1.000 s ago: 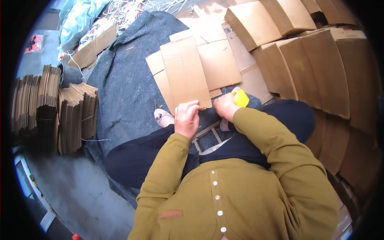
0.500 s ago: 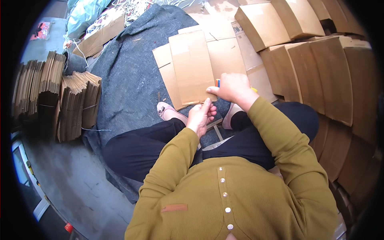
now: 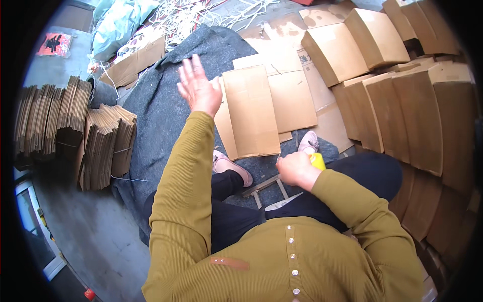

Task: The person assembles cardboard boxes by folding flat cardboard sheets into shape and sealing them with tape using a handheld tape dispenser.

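A folded brown cardboard piece (image 3: 249,110) lies in front of me, on top of other flat cardboard sheets (image 3: 294,100). My left hand (image 3: 200,88) is raised beside its left edge, fingers spread, with nothing in it. Below the piece's near right corner, my right hand (image 3: 297,168) is closed around a yellow-handled tool (image 3: 317,161). Only the tool's yellow end sticks out beside the palm; its kind cannot be made out. The cardboard lies partly over a dark blue-grey cloth (image 3: 156,121).
Bundled flat cardboard (image 3: 105,146) stands at the left. Folded cardboard pieces (image 3: 402,105) are stacked high along my right. White strapping scraps (image 3: 201,17) and a pale blue plastic bag (image 3: 118,30) lie at the back. A small wooden frame (image 3: 269,189) sits between my feet.
My left hand has left the cardboard's near edge, moving up and left and opening. My right hand has come down toward me, off the cardboard, still holding the yellow-handled tool. The view has shifted slightly.
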A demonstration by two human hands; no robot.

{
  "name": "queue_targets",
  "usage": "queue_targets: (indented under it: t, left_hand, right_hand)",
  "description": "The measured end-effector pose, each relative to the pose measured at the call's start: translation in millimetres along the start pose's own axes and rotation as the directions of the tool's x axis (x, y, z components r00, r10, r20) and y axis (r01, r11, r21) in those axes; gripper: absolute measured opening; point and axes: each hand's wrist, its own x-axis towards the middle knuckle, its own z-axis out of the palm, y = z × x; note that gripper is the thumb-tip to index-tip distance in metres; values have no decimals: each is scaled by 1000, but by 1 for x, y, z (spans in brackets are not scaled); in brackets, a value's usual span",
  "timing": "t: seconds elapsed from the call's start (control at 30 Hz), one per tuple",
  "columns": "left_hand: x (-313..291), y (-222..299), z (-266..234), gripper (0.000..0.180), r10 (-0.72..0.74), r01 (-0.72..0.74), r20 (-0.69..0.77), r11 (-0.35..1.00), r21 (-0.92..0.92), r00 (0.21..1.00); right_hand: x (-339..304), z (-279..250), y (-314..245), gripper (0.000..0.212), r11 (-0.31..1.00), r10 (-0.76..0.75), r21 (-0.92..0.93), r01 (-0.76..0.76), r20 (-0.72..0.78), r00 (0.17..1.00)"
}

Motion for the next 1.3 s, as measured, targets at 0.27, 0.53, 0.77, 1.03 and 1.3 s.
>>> queue_targets:
  t: [0.27,0.53,0.77,1.03,1.3]
  left_hand:
    - [6,-12,33,53,-66,123,321,979,-163,945]
    - [-101,-35,42,43,-398,481,304,829,-287,866]
    - [-117,-17,23,28,-265,214,-244,952,-217,933]
    - [-131,102,-68,49,268,681,644,-469,-562,716]
    - [-139,103,-85,35,251,711,698,-483,-511,671]
  right_hand:
    - [-7,-33,5,36,908,98,410,-89,0,995]
    - [0,-95,117,26,905,396,-37,-425,-296,869]
    - [-93,-180,141,50,831,530,382,-404,-322,785]
    - [-118,-137,126,41,403,25,789,463,-515,857]
    - [-103,-128,106,35,425,-20,832,357,-386,922]
